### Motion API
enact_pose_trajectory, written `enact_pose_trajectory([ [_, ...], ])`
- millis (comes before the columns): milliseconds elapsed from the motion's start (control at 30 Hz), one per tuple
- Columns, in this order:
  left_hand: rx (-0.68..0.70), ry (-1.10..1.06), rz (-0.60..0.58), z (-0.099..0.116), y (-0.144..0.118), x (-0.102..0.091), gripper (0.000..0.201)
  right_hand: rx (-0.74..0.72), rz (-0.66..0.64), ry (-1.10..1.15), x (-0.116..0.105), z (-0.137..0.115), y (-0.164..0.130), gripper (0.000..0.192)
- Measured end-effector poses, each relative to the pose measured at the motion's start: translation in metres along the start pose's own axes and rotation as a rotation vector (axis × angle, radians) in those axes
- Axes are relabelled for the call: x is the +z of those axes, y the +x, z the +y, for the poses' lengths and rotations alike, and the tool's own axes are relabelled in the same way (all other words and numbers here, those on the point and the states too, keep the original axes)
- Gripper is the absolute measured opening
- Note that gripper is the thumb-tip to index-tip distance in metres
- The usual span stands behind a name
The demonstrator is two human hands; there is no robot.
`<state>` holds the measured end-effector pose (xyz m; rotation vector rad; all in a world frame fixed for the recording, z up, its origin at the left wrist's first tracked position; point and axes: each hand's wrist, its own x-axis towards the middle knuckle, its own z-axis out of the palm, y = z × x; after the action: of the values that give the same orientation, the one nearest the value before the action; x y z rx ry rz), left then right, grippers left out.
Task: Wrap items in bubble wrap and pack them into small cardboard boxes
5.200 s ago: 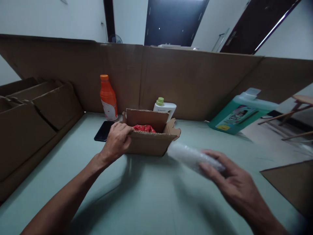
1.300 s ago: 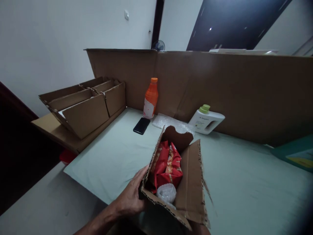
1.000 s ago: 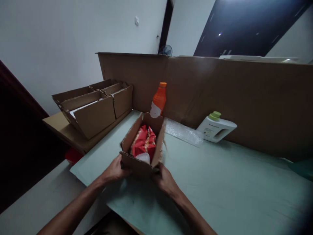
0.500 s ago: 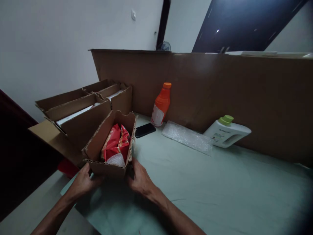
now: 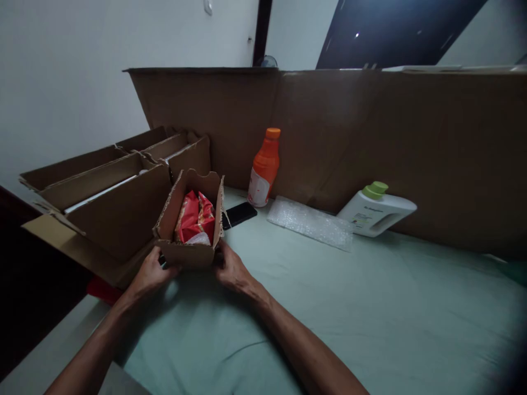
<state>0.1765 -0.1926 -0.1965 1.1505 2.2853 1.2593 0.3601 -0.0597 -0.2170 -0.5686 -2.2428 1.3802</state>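
Observation:
A small open cardboard box (image 5: 190,253) rests on the pale green table (image 5: 337,307), right beside a row of larger boxes. Inside it lie a red packet (image 5: 194,216) and, nearer to me, a clear wrapped roll (image 5: 199,240). My left hand (image 5: 151,273) grips the box's near left corner. On the near right corner sits my right hand (image 5: 230,267), also gripping.
Several larger open cardboard boxes (image 5: 111,203) stand at the left. A tall cardboard wall (image 5: 370,137) runs along the back. Before it are an orange bottle (image 5: 264,167), a black phone (image 5: 239,214), a bubble wrap sheet (image 5: 310,223) and a white jug with a green cap (image 5: 376,208).
The clear roll that my right hand held now lies in the small box. Both hands have carried the box leftwards, up against the row of larger boxes.

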Motion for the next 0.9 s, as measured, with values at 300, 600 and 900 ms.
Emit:
enact_pose_trajectory([
  [300, 0.083, 0.216, -0.190, -0.020, -0.063, -0.005, 0.024, -0.020, -0.046, -0.123, 0.005, -0.014, -0.073, 0.091],
  [600, 0.068, 0.204, -0.049, -0.017, -0.047, -0.003, 0.026, -0.065, 0.046, -0.110, 0.006, -0.012, -0.054, 0.090],
  [900, 0.126, -0.030, -0.043, -0.016, 0.059, 0.023, 0.037, -0.066, 0.251, -0.117, 0.001, 0.031, 0.023, 0.086],
])
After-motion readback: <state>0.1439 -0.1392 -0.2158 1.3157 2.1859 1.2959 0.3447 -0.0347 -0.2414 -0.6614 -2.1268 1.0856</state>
